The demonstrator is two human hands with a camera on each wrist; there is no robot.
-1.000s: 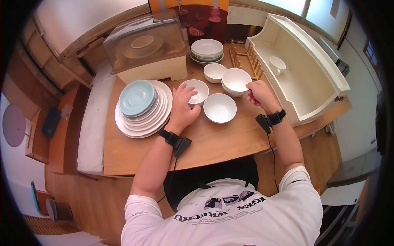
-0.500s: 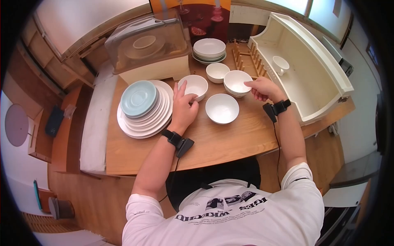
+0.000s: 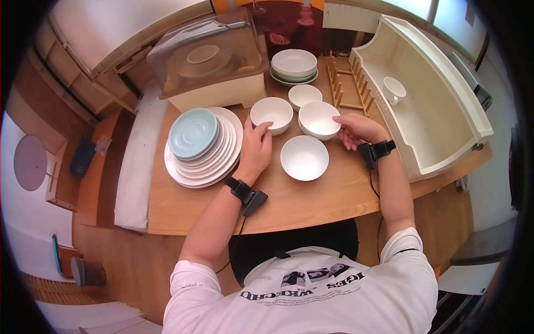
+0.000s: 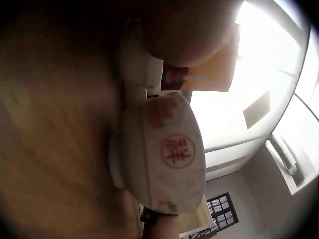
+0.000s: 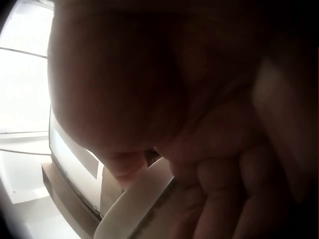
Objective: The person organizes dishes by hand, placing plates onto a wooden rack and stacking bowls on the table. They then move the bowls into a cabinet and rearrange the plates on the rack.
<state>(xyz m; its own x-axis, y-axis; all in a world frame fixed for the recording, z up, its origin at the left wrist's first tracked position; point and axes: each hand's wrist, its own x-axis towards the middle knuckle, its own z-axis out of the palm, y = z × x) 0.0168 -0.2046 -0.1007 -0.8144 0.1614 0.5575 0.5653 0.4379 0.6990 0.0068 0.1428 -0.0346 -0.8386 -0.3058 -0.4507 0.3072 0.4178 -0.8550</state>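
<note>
In the head view, my left hand [image 3: 257,147] grips a white bowl [image 3: 271,115] at its near left side, thumb over the rim and the other fingers along the outside. My right hand [image 3: 360,129] pinches the right rim of a white bowl [image 3: 319,117] nested on another; the right wrist view shows the thumb over a pale rim [image 5: 134,201] and fingers on its other side. A third bowl [image 3: 305,158] stands nearer the body, close against the stack. In the left wrist view, a bowl [image 4: 169,154] bears a red character in a circle.
Plates topped by a pale blue plate [image 3: 192,132] are stacked at the left. Behind are a small bowl [image 3: 305,97], stacked dishes [image 3: 294,63] and a lidded box [image 3: 214,61]. A wooden rack [image 3: 351,83] and a cream cabinet [image 3: 434,119] holding a cup [image 3: 394,90] stand right.
The nested bowls have shifted left and nearer the body with my right hand; the third bowl sits nearer too. My left fingers have come off the bowl's opening to its outside, and that bowl sits slightly farther back.
</note>
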